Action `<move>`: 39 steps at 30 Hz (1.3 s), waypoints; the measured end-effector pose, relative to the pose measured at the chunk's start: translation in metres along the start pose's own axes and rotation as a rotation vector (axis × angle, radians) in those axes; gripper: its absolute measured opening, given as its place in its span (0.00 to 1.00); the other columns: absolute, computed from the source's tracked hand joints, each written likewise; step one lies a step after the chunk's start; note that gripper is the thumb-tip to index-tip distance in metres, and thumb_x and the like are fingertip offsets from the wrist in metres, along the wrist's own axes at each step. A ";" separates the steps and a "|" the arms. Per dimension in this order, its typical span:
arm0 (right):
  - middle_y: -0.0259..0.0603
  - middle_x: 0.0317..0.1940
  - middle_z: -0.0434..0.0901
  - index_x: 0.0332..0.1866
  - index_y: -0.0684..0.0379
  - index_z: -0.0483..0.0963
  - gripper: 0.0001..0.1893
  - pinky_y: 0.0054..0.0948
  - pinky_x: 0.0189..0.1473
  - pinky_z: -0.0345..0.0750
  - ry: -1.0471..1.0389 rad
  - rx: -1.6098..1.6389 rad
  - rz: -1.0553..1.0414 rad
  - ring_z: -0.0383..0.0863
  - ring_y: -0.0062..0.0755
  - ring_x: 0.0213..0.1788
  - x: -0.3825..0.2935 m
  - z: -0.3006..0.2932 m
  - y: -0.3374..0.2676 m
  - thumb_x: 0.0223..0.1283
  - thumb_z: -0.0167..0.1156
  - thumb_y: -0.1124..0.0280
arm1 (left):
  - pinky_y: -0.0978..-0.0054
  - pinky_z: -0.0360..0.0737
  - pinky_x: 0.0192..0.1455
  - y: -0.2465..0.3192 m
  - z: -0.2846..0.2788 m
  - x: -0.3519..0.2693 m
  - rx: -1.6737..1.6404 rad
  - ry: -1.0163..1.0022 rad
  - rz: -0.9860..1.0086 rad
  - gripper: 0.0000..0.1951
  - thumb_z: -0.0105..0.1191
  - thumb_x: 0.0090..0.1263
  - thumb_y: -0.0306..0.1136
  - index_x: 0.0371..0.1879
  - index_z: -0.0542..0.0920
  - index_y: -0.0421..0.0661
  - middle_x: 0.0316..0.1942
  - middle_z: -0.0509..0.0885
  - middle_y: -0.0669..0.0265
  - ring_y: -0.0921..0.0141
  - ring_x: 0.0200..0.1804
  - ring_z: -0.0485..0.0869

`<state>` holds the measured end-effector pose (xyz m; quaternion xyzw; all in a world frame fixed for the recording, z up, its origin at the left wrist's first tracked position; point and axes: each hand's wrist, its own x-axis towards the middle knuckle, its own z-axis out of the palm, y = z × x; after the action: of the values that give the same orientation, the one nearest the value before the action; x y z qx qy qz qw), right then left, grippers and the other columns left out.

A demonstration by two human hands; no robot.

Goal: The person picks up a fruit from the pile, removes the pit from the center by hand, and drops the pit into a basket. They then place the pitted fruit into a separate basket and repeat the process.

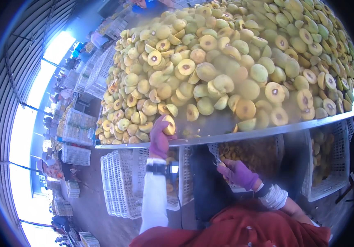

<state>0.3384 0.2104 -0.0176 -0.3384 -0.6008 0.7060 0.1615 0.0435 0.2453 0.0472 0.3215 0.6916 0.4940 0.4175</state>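
Observation:
My left hand [159, 139], in a purple glove, grips a halved yellow-green fruit [169, 125] at the table's front edge. Its cut face is turned to the right. Lower and to the right, my right hand [240, 174], gloved in purple too, is closed around a small metal tool [216, 162] whose thin tip points up and left; the kind of tool cannot be made out. A large heap of halved fruit [207, 72], many with the brown pit cavity showing, covers the metal-edged table [201, 140] before me.
Below the table edge stand white plastic crates [120, 185]; one crate [328, 185] at the right holds fruit, and a middle one holds brownish pieces [251, 152]. More crates [77, 126] and several people [52, 168] are along the left. A dark cable [180, 203] hangs by my left arm.

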 end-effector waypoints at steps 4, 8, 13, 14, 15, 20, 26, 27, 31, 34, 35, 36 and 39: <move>0.53 0.19 0.74 0.34 0.60 0.70 0.13 0.39 0.28 0.75 0.355 -0.331 -0.532 0.79 0.47 0.22 0.002 0.026 -0.041 0.66 0.55 0.60 | 0.76 0.81 0.34 0.015 0.046 -0.080 -0.532 -0.035 0.181 0.28 0.50 0.69 0.48 0.60 0.67 0.41 0.41 0.79 0.61 0.66 0.33 0.81; 0.50 0.18 0.74 0.34 0.60 0.69 0.14 0.40 0.25 0.73 0.442 -0.482 -0.538 0.79 0.47 0.22 0.001 0.042 -0.058 0.66 0.55 0.59 | 0.74 0.78 0.40 0.016 0.096 -0.124 -0.489 0.112 0.129 0.28 0.31 0.77 0.53 0.53 0.71 0.38 0.38 0.79 0.58 0.69 0.39 0.79; 0.51 0.19 0.75 0.39 0.60 0.69 0.16 0.43 0.24 0.74 0.449 -0.600 -0.472 0.79 0.55 0.23 -0.006 0.045 -0.053 0.64 0.57 0.56 | 0.75 0.77 0.43 -0.009 0.113 -0.138 -0.276 0.297 0.328 0.27 0.34 0.76 0.53 0.49 0.73 0.38 0.37 0.79 0.59 0.69 0.38 0.78; 0.51 0.19 0.75 0.39 0.60 0.69 0.16 0.43 0.24 0.74 0.448 -0.602 -0.466 0.79 0.55 0.23 -0.007 0.044 -0.052 0.64 0.57 0.56 | 0.75 0.77 0.43 -0.009 0.116 -0.140 -0.319 0.327 0.324 0.26 0.35 0.76 0.52 0.48 0.74 0.38 0.36 0.80 0.60 0.68 0.38 0.79; 0.51 0.19 0.76 0.38 0.60 0.69 0.16 0.43 0.24 0.74 0.437 -0.617 -0.472 0.79 0.55 0.24 -0.007 0.042 -0.052 0.64 0.56 0.55 | 0.75 0.77 0.43 -0.012 0.116 -0.140 -0.323 0.324 0.317 0.26 0.35 0.76 0.52 0.48 0.74 0.38 0.36 0.80 0.60 0.68 0.38 0.79; 0.45 0.18 0.73 0.39 0.61 0.71 0.17 0.36 0.23 0.72 0.323 -0.596 -0.421 0.77 0.43 0.20 0.000 0.029 -0.042 0.68 0.49 0.54 | 0.76 0.76 0.43 -0.029 0.091 -0.121 0.587 0.153 0.931 0.20 0.39 0.77 0.44 0.49 0.74 0.36 0.36 0.80 0.62 0.68 0.36 0.79; 0.40 0.17 0.72 0.43 0.63 0.73 0.20 0.34 0.25 0.72 -0.106 0.100 -0.042 0.76 0.38 0.22 0.008 0.023 -0.053 0.69 0.49 0.54 | 0.74 0.76 0.45 -0.046 0.091 -0.133 -0.453 0.082 0.280 0.18 0.50 0.72 0.43 0.45 0.78 0.37 0.39 0.82 0.61 0.68 0.38 0.80; 0.36 0.18 0.71 0.42 0.63 0.73 0.18 0.30 0.24 0.70 -0.170 0.228 0.114 0.74 0.33 0.23 0.007 0.022 -0.058 0.70 0.49 0.56 | 0.74 0.76 0.45 -0.048 0.102 -0.137 -0.463 0.124 0.294 0.18 0.50 0.72 0.43 0.45 0.78 0.37 0.39 0.82 0.61 0.68 0.38 0.80; 0.30 0.21 0.69 0.38 0.58 0.72 0.12 0.16 0.20 0.61 -0.426 0.275 0.144 0.67 0.16 0.20 -0.002 -0.014 -0.049 0.71 0.48 0.61 | 0.78 0.78 0.43 -0.050 0.140 -0.141 -0.076 0.600 0.500 0.06 0.60 0.61 0.25 0.36 0.82 0.37 0.35 0.83 0.65 0.75 0.37 0.81; 0.28 0.18 0.64 0.34 0.56 0.68 0.16 0.15 0.16 0.55 -0.489 0.618 0.368 0.60 0.12 0.16 -0.010 -0.022 -0.037 0.70 0.49 0.54 | 0.79 0.79 0.39 -0.048 0.127 -0.140 -0.279 0.177 0.335 0.05 0.60 0.61 0.26 0.34 0.83 0.39 0.33 0.83 0.66 0.75 0.34 0.81; 0.25 0.13 0.59 0.31 0.55 0.66 0.22 0.16 0.12 0.51 -0.508 0.714 0.335 0.54 0.10 0.12 -0.009 -0.021 -0.028 0.69 0.48 0.46 | 0.79 0.79 0.39 -0.047 0.122 -0.139 -0.286 0.204 0.334 0.05 0.60 0.61 0.26 0.34 0.83 0.39 0.33 0.83 0.66 0.75 0.34 0.81; 0.25 0.13 0.59 0.31 0.55 0.66 0.22 0.16 0.12 0.51 -0.520 0.706 0.347 0.54 0.10 0.12 -0.009 -0.020 -0.024 0.69 0.48 0.46 | 0.79 0.78 0.38 -0.046 0.114 -0.139 -0.336 0.086 0.200 0.06 0.60 0.61 0.28 0.32 0.83 0.39 0.32 0.84 0.66 0.75 0.33 0.81; 0.30 0.21 0.69 0.36 0.59 0.70 0.12 0.14 0.19 0.59 -0.415 0.586 0.459 0.64 0.14 0.18 -0.011 -0.018 -0.018 0.69 0.52 0.61 | 0.79 0.78 0.36 -0.063 0.104 -0.129 0.071 -0.117 0.097 0.08 0.60 0.61 0.32 0.31 0.83 0.39 0.29 0.84 0.65 0.76 0.31 0.81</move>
<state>0.3548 0.2209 0.0022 -0.2538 -0.3034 0.9178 -0.0349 0.1924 0.1585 0.0042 0.3974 0.6667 0.4692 0.4212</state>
